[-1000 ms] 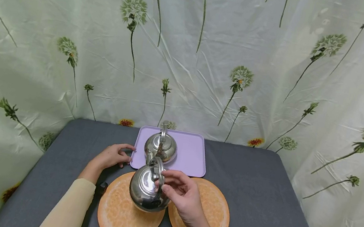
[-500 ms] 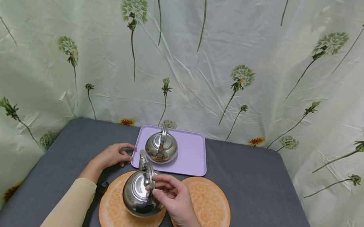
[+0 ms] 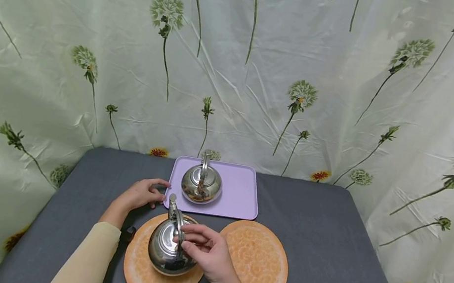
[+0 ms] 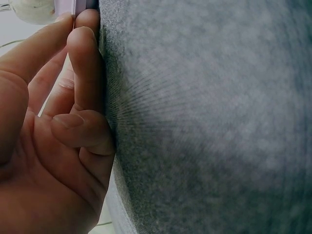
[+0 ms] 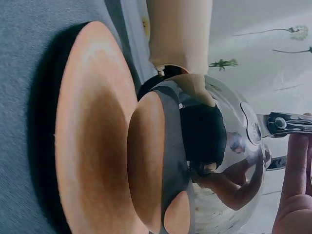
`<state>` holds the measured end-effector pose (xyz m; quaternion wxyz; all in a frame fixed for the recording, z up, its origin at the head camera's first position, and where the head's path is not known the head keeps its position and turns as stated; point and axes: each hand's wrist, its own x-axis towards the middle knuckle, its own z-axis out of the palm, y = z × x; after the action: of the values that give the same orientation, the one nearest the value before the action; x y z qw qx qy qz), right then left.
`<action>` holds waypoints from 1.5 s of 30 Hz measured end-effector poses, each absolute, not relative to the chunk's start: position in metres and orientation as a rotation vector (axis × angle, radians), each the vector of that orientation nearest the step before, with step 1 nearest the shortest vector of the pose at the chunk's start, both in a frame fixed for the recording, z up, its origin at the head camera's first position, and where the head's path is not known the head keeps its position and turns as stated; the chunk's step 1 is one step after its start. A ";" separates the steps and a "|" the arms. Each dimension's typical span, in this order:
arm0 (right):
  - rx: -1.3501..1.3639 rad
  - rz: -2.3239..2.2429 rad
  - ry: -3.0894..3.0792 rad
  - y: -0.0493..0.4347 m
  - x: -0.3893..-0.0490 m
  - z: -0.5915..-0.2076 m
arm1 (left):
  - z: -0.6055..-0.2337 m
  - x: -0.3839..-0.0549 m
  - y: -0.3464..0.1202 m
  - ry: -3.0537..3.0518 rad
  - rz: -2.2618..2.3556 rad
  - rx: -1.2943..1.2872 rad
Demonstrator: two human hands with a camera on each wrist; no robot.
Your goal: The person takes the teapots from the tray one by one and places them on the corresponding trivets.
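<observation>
A shiny steel kettle (image 3: 170,247) is gripped by its handle in my right hand (image 3: 208,253). It stands over the left orange round placemat (image 3: 136,276), its spout toward the tray. The right wrist view shows the kettle's mirrored side (image 5: 229,190) close to the mat (image 5: 92,122); whether they touch I cannot tell. My left hand (image 3: 141,195) pinches the left edge of the lilac tray (image 3: 240,194), thumb and fingertips meeting at the rim in the left wrist view. Another steel kettle (image 3: 201,185) rests on the tray's left half, handle up.
A second orange round placemat (image 3: 261,257) lies right of the first, partly behind the right forearm. Grey cloth (image 3: 324,258) covers the table, and a curtain with a dandelion print (image 3: 252,100) hangs behind it and at both sides.
My right hand has moved the held kettle left and toward me, away from the tray and further over the left placemat. My left hand has stayed at the tray's edge.
</observation>
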<state>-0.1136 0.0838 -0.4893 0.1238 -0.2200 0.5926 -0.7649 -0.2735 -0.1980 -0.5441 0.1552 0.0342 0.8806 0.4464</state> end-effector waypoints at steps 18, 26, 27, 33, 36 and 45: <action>-0.593 -2.201 1.721 0.078 -0.112 -0.505 | -0.543 -0.274 -0.196 2.524 1.282 0.118; -0.572 -2.212 1.674 0.079 -0.111 -0.507 | -0.542 -0.275 -0.196 2.518 1.282 0.097; -0.573 -2.209 1.679 0.079 -0.112 -0.507 | -0.542 -0.275 -0.197 2.518 1.279 0.102; -0.609 -2.168 1.812 0.077 -0.111 -0.507 | -0.543 -0.275 -0.197 2.520 1.269 0.083; -0.630 -2.178 1.783 0.077 -0.111 -0.508 | -0.544 -0.274 -0.197 2.521 1.272 0.083; -0.632 -2.204 1.749 0.083 -0.114 -0.510 | -0.544 -0.273 -0.197 2.527 1.278 0.073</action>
<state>-0.1141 0.0835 -0.5096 0.1285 -0.2172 0.6016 -0.7579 -0.2731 -0.1967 -0.5443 0.1539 0.0253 0.8814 0.4459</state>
